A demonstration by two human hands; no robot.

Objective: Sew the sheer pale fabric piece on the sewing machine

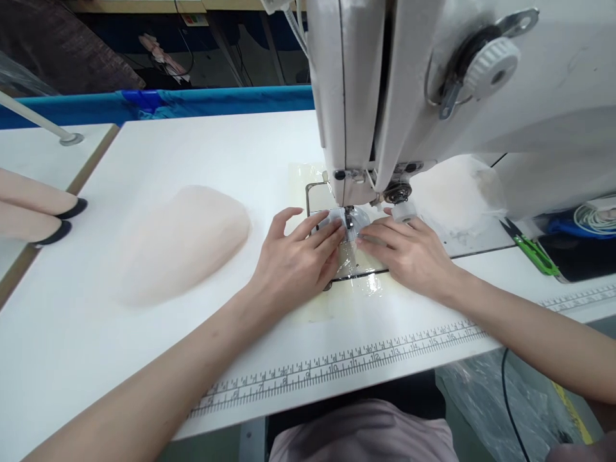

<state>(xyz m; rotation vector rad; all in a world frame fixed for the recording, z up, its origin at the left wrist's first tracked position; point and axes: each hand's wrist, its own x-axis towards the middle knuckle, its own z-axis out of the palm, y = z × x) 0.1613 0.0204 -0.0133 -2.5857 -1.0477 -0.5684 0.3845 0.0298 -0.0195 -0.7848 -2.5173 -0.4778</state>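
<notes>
My left hand (pixel 308 253) lies with fingers stretched and thumb spread, its fingertips just left of the presser foot (pixel 349 217) of a white sewing machine (pixel 353 83). From the other side, my right hand (pixel 411 253) reaches in with extended fingers, the tips close to the foot. Both hands press flat near the metal needle plate (pixel 344 266), where clear tape shines. Whether a thin piece lies under the fingertips, I cannot tell. A pale beige, rounded piece of sheer fabric (pixel 192 244) rests on the table to the left. Another pale fabric piece (pixel 457 192) lies behind my right hand.
Green-handled thread snips (pixel 534 250) lie at the right beside a dark phone-like slab (pixel 572 256). A printed ruler strip (pixel 346 362) runs along the front edge of the white table (pixel 269 144). Two long beige pieces with black ends (pixel 36 218) jut in from the left.
</notes>
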